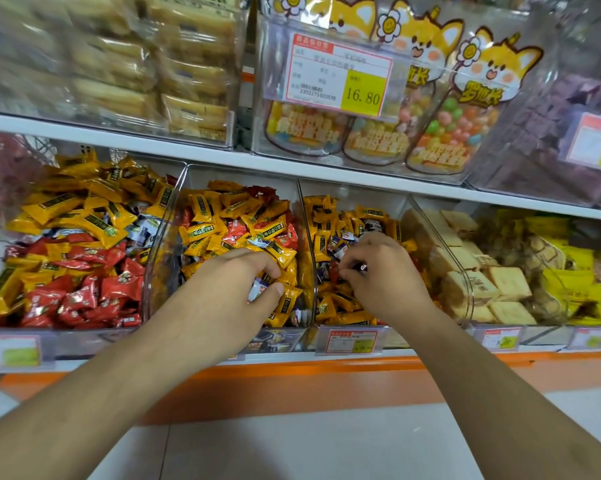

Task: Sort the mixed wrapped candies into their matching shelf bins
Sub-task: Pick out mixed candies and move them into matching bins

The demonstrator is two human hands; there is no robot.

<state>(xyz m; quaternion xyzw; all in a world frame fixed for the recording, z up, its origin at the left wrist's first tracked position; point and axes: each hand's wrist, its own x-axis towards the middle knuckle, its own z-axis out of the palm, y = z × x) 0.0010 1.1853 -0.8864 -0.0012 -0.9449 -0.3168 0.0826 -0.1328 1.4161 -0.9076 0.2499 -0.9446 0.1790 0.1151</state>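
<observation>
Both forearms are reaching up from the floor side across the orange shelf edge, and the hands are working in two neighbouring clear bins. The left hand is curling into the middle bin, thumb and fingers pinching a small white-and-purple wrapped candy among the yellow packets; the right hand is closing its fingertips on a small dark wrapped piece in the bin just to its 3 o'clock side, the right candy bin. The main risk, as I judge it, is that each pinch is dragging neighbouring slippery wrappers along, so a yellow packet near the low front lip could be spilling over the price-tag rail onto the floor as a hand lifts out. A second risk is that the wrong piece is being carried across, since all three candy bins are holding mixed yellow, red and dark wrappers and the small dark ones look alike. The clear divider between the hands is standing tall, so a knuckle could be knocking it on a sideways transfer. Room is lying open toward 6 o'clock, behind the wrists; toward 9 o'clock the left bin is heaped high. At 12 o'clock the upper shelf board is hanging over the bins' rear, limiting lift there, with the jars of coloured sweets sitting above it.
</observation>
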